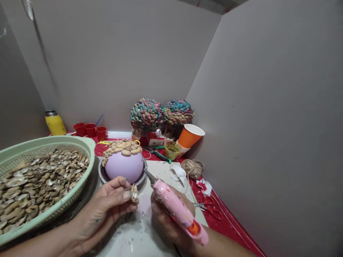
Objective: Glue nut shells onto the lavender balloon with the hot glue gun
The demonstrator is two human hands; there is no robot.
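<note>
My left hand [112, 200] pinches a peanut shell half [134, 193], its pale hollow side showing, just in front of a lilac ball [124, 166]. The ball's top is covered with peanut shells [122, 146], while its lower front is bare. It rests in a round grey dish [103, 175]. In my right hand [171, 210] is a pink hot glue gun [175, 205]. Its dark nozzle points up and left, beside the dish and apart from the shell.
A green colander [91, 150] of peanut shells stands left. Behind are red cups [101, 133], a yellow bottle [55, 124], two coloured shell balls [147, 115], an orange paper cup [189, 136] and pliers [162, 156]. Twine [192, 168] and scissors [213, 207] lie right.
</note>
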